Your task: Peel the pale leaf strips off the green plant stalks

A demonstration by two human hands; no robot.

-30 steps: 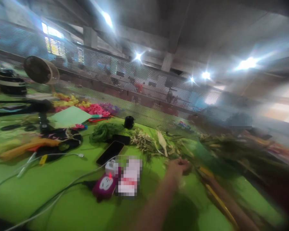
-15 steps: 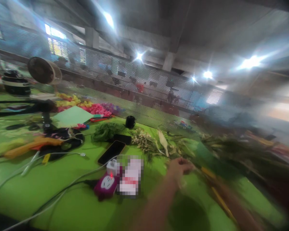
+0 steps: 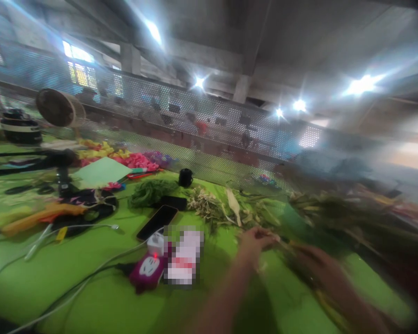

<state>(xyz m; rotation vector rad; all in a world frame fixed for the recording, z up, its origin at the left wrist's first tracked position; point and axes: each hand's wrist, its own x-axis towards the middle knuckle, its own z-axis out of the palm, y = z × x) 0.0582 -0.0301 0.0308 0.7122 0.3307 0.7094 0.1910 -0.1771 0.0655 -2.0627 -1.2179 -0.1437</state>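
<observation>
My left hand (image 3: pixel 256 240) is above the green table, its fingers pinched together on the pale end of a thin plant stem (image 3: pixel 282 242). The stem runs right and down toward my right hand (image 3: pixel 315 260). That hand lies over or along the stem, and blur hides its finger positions. Yellow-green strips (image 3: pixel 329 311) hang below it. Just beyond my left hand lie dried plant pieces (image 3: pixel 205 202) and a pale husk-like leaf (image 3: pixel 233 204). A heap of long dark green stems (image 3: pixel 327 215) lies to the right.
Left of my hands are a purple power strip (image 3: pixel 146 273) with a white charger, a phone (image 3: pixel 157 222) and cables. Farther left stand an orange-handled tool (image 3: pixel 43 218), a fan (image 3: pixel 55 107) and pink artificial flowers (image 3: pixel 139 161). A perforated screen (image 3: pixel 226 139) stands behind the table.
My right hand has moved up and left, closer to my left hand, along the stem. My left hand stays almost in place. The view has shifted slightly.
</observation>
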